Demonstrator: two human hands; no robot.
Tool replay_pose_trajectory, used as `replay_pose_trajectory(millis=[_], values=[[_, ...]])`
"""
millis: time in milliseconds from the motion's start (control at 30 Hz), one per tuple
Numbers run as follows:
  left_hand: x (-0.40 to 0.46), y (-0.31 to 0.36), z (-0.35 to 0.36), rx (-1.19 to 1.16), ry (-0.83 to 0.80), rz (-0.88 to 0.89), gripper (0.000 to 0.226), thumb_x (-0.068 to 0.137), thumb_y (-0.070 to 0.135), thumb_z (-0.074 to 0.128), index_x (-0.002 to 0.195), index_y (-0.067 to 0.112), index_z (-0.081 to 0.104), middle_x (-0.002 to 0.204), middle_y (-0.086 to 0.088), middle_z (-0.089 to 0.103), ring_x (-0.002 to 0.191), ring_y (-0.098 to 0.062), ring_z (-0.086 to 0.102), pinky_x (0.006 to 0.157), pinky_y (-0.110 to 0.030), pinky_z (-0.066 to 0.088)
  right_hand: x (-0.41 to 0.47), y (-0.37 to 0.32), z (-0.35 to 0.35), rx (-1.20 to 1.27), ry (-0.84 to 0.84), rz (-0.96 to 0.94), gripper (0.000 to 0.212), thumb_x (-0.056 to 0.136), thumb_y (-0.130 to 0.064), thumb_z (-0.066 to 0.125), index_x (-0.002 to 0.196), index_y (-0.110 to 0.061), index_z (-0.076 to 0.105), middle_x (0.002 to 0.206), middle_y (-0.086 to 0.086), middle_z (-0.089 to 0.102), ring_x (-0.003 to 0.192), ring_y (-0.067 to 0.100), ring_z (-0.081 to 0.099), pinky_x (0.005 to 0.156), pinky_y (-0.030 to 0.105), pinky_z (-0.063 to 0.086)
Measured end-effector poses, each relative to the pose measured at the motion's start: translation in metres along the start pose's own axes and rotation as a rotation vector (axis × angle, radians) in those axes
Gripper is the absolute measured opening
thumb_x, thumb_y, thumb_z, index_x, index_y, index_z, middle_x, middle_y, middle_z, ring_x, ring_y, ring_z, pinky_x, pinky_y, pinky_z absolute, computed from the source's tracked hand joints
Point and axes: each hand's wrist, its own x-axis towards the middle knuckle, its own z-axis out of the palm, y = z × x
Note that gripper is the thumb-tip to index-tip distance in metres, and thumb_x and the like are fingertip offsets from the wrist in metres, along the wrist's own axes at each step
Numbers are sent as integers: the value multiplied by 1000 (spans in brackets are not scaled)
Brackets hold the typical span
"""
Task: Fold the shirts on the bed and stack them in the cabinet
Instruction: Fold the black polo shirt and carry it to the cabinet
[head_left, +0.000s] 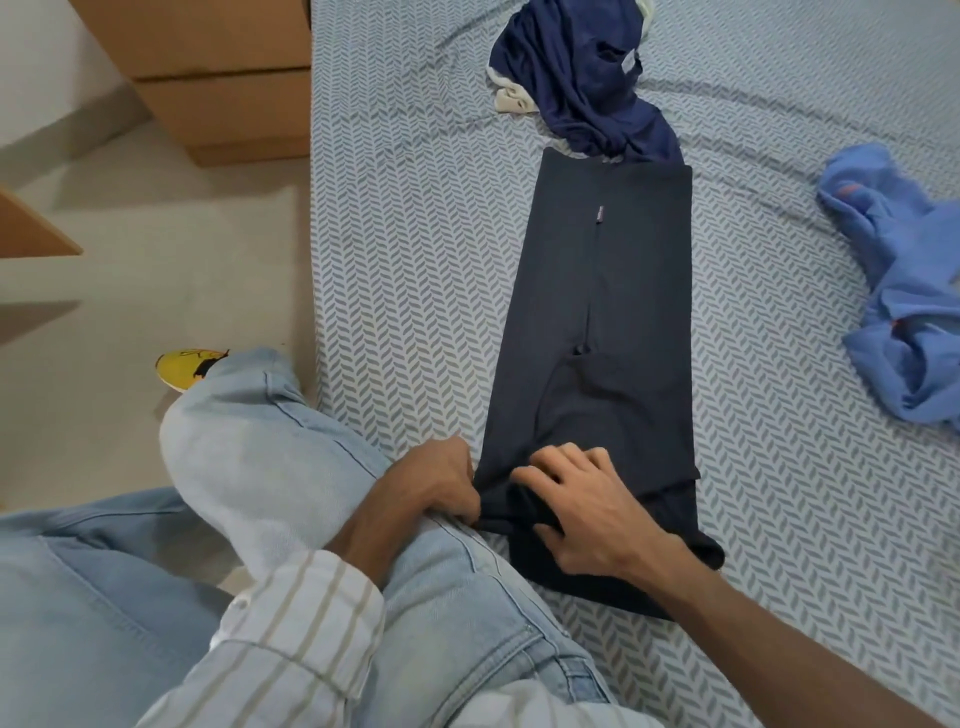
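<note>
A long dark navy shirt (597, 322), folded lengthwise into a narrow strip, lay flat on the bed (405, 249), whose sheet was pale blue with a grey herringbone print. Its near end sat right at the person's hands. The left hand (441, 483) had its fingers curled round the strip's near left corner, a closed grip on the cloth at the bed's edge. The right hand (582, 504) rested just beside it on the same near end, fingers bent and pressing into a bunched fold, thumb tucked against the fabric. The rest of the strip ran away from both hands. At its far end lay a crumpled royal-blue shirt (576, 78), touching it, and well to the right a rumpled light-blue shirt (904, 291). A tan wooden cabinet (218, 78) stood beyond the bed's left side.
</note>
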Motion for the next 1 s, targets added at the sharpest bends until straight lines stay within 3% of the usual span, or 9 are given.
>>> replay_pose_trajectory(millis=[100, 167, 367, 467, 567, 700, 833, 1000], values=[[-2, -1, -2, -16, -58, -12, 19, 62, 21, 80, 69, 15, 62, 67, 0, 59, 64, -14, 57, 52, -23, 43, 12, -8, 6, -7, 32, -17, 40, 75, -34, 56, 115, -29, 54, 101, -10, 56, 94, 17, 53, 81, 34, 37], [-3, 0, -3, -22, -106, -19, 23, 62, 25, 84, 74, 11, 69, 69, -1, 63, 65, -15, 60, 57, -25, 49, 16, -10, 11, 8, 26, -31, 37, 74, -29, 54, 111, -28, 56, 94, -10, 55, 88, 17, 54, 77, 33, 38], [2, -1, -4, -98, -97, -38, 26, 74, 33, 78, 80, 9, 70, 73, -3, 68, 65, -17, 61, 59, -25, 46, 20, -9, 12, 107, -36, -50, 53, 73, -25, 56, 125, -34, 60, 92, -10, 52, 84, 16, 51, 71, 30, 40], [5, -4, -1, -33, -54, -50, 27, 72, 28, 81, 91, 11, 71, 84, -4, 70, 79, -18, 67, 65, -26, 51, 21, -4, 8, 209, -59, -76, 46, 75, -26, 59, 121, -32, 65, 96, -8, 58, 86, 18, 56, 73, 34, 45], [8, -2, -3, -21, -44, -50, 32, 67, 35, 83, 84, 13, 69, 79, -2, 70, 76, -18, 68, 63, -26, 52, 16, 10, 1, 382, -7, -41, 32, 82, -35, 63, 112, -28, 70, 98, -8, 63, 89, 16, 60, 80, 35, 51], [13, 0, -7, -147, 145, -29, 40, 72, 54, 73, 74, 15, 65, 69, 0, 69, 69, -18, 66, 66, -30, 52, 20, 43, 0, 404, 306, 186, 21, 89, -34, 61, 103, -24, 72, 95, -7, 66, 88, 18, 63, 80, 36, 54], [33, 11, -23, -216, 324, 88, 27, 86, 49, 67, 81, 23, 65, 75, 7, 69, 78, -14, 66, 74, -31, 52, 41, 96, -12, 370, 513, 439, 16, 87, -25, 64, 99, -19, 74, 94, -1, 68, 86, 23, 64, 84, 34, 53], [88, 40, -68, -347, 463, 160, 23, 89, 39, 68, 89, 16, 67, 76, 4, 67, 78, -17, 66, 79, -33, 54, 88, 194, -36, 390, 529, 839, 34, 87, -35, 63, 116, -18, 67, 110, 7, 64, 100, 27, 63, 95, 36, 48]])
